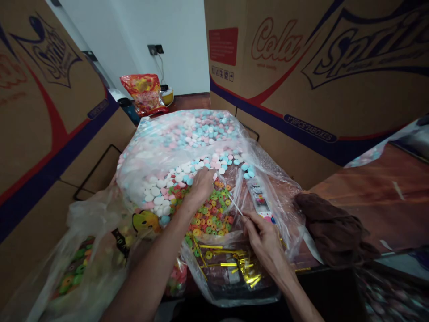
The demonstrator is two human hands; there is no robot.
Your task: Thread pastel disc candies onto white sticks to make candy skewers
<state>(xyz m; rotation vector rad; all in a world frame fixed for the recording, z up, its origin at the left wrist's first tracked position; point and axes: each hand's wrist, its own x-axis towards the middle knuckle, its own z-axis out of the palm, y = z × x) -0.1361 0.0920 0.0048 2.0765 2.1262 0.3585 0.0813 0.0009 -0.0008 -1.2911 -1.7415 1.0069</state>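
Note:
My left hand (202, 185) reaches over the candy pile, its fingers pinched together at the edge of the pink, white and blue tablet candies (194, 134). A pale pink piece shows at its fingertips, but I cannot make out just what the fingers hold. Between the thumb and fingers of my right hand (263, 235) is a thin white stick (235, 204), slanting up to the left. Below the tablets lie small ring-shaped gummy candies (214, 210) in green, orange and red. Gold twist ties (246, 268) sit in clear plastic nearest me.
Large cardboard boxes stand at left (77, 147) and right (268, 147). A red candy bag (144, 94) is at the back. A printed clear packet (258, 197) lies right of the gummies. Beside it is a dark brown cloth (331, 228). Another plastic bag (90, 250) lies front left.

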